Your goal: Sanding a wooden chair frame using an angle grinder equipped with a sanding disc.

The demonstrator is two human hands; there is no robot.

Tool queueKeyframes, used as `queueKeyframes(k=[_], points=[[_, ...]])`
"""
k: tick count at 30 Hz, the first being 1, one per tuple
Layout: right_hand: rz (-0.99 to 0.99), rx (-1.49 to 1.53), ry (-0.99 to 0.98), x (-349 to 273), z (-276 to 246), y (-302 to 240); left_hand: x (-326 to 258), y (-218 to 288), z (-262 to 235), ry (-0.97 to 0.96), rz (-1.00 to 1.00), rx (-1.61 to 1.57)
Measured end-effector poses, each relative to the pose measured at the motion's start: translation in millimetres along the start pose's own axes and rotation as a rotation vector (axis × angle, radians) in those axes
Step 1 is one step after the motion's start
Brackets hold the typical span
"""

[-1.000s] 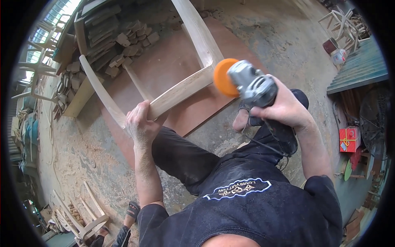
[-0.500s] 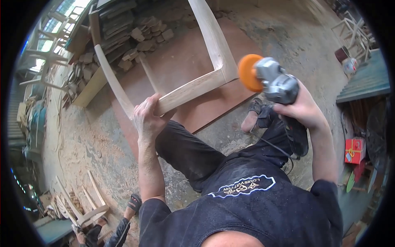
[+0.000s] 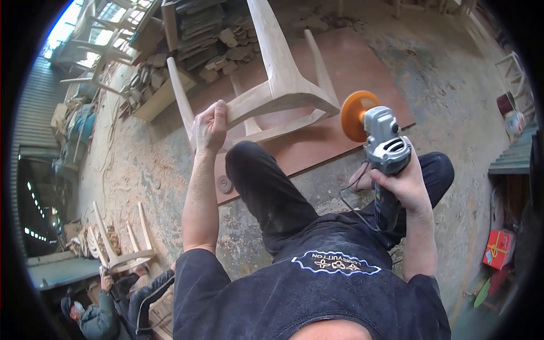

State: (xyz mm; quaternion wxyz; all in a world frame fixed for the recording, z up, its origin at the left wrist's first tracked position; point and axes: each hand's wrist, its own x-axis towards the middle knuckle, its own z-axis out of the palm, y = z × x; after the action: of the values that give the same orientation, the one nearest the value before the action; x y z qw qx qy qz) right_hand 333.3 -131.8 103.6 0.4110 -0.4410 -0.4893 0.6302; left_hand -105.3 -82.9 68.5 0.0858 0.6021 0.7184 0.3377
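A pale, unpainted wooden chair frame (image 3: 277,73) is tilted up in front of my knees, its legs pointing away and upward. My left hand (image 3: 209,127) is closed around the near left end of its rail, thumb on top. In my right hand (image 3: 407,184) is an angle grinder (image 3: 386,136) with a grey head and dark body, a cord trailing from it. The orange round disc (image 3: 356,118) on the grinder stands just right of the frame's corner, with a small gap between them. Whether the disc spins cannot be told.
Under the frame lies a reddish-brown board (image 3: 362,68) on a dusty concrete floor. Wood offcuts (image 3: 235,51) are piled beyond it. At lower left a co-worker (image 3: 102,317) handles another chair frame (image 3: 127,258). A red box (image 3: 498,249) sits at right below a bench (image 3: 515,150).
The chair frame has been turned in my left hand, so more of its legs and rails show. The grinder has come down and its disc now faces the corner. The view has shifted too.
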Motion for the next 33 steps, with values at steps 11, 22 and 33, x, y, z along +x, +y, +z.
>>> queueKeyframes(k=[11, 22, 33], points=[[0.005, -0.401, -0.231, 12, 28, -24, -62, 21, 1, 0.099, 0.107, -0.064], [0.149, -0.527, -0.444, 2, 60, -38, -76, 22, 13, 0.092, 0.213, -0.009], [0.19, -0.139, -0.053, 2, 6, -2, -80, 21, 9, 0.081, 0.23, -0.05]])
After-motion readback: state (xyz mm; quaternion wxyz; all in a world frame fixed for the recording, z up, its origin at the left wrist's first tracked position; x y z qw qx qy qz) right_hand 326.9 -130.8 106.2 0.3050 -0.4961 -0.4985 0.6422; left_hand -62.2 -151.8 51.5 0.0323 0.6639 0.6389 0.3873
